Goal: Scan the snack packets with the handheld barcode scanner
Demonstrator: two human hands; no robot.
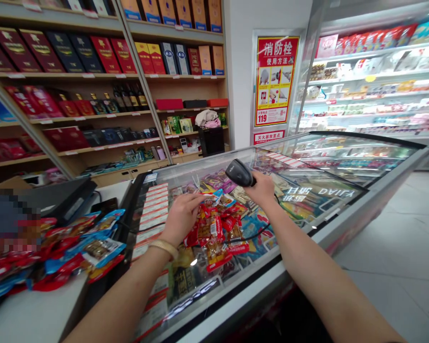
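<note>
My right hand (261,189) grips a black handheld barcode scanner (239,172), its head pointing left and down over a heap of small snack packets (218,228) in red and orange wrappers. The heap lies on the glass lid of a chest freezer (343,209). My left hand (180,216), a gold bracelet on its wrist, has its fingers closed on a packet at the left edge of the heap. A dark cable (250,236) runs from the scanner across the packets.
A white counter (32,314) at the left carries more red and blue snack packets (82,247) and a dark till screen (62,197). Wooden shelves of boxed goods (103,52) stand behind. A lit chiller (375,81) and a red fire notice (276,81) lie at the right, with tiled floor (407,247) beside the freezer.
</note>
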